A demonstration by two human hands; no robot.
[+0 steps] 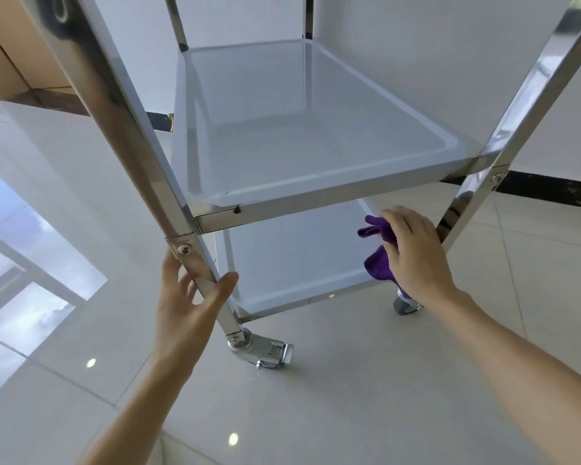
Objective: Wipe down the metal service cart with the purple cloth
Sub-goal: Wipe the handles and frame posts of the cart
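The metal service cart [316, 203] fills the view, with a middle shelf above and a bottom shelf [282, 263] below it, both bare. My left hand [188, 303] wraps loosely around the cart's near left leg [202, 276], just under the middle shelf joint. My right hand [413, 250] presses the purple cloth [378, 263] against the lower part of the near right leg, beside the bottom shelf's right edge. That leg's lower stretch is hidden behind the hand and cloth.
The cart stands on glossy pale floor tiles. A locking caster [262, 350] sits under the near left leg and a grey caster [405, 305] under the right one. White walls with a dark skirting strip [550, 189] lie behind; a brown door frame is at top left.
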